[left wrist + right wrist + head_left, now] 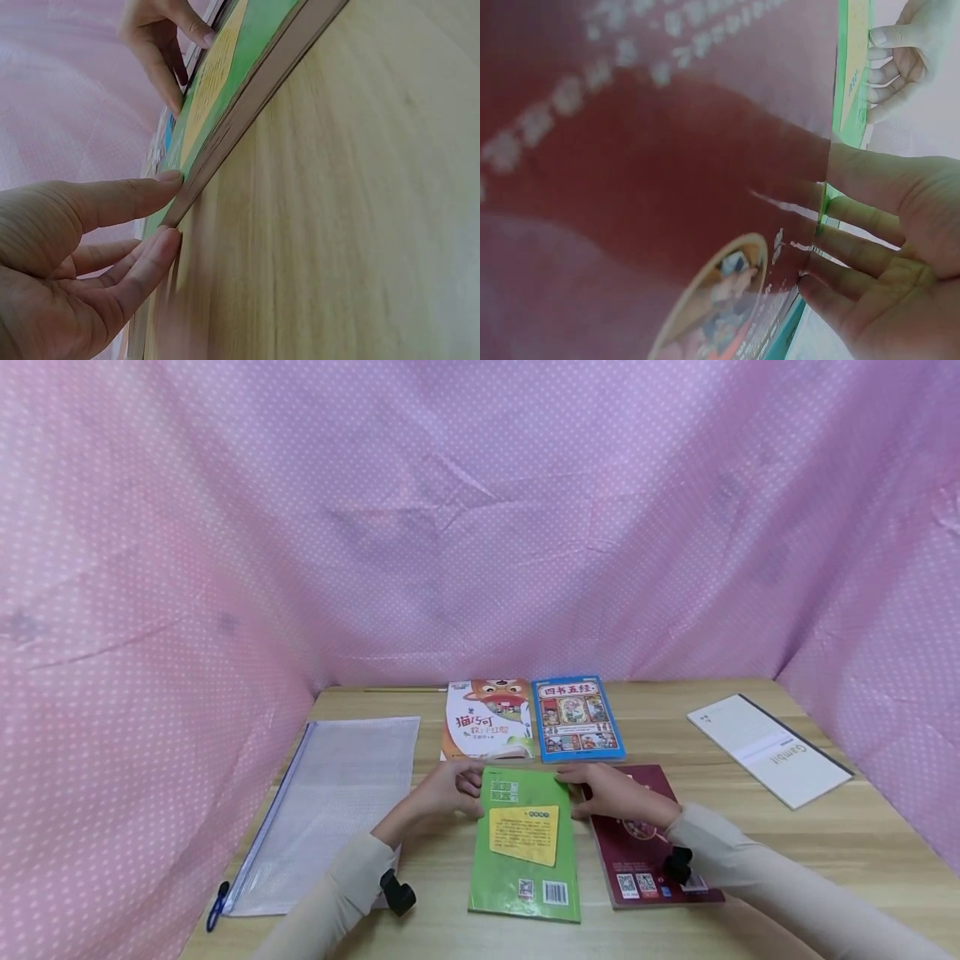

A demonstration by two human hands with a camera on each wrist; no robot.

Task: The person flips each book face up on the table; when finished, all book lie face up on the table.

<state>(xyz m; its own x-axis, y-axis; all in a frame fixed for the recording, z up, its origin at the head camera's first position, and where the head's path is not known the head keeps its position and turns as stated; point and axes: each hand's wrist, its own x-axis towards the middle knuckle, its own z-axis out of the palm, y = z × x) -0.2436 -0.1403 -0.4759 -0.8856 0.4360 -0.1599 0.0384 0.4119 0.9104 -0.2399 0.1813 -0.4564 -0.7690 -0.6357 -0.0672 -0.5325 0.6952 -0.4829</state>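
Green book [523,885] is positioned beside maroon book [628,853]; its left edge is pinched by left hand [444,792], presumably for steadying. Right hand [615,793] is set at its far corner; grip cannot be told.

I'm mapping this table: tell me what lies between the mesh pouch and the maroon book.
In the head view, the green book lies between them, with the left hand and right hand at its upper corners.

Left hand [448,789] and right hand [606,793] touch a green book [523,847] beside a maroon book [633,852].
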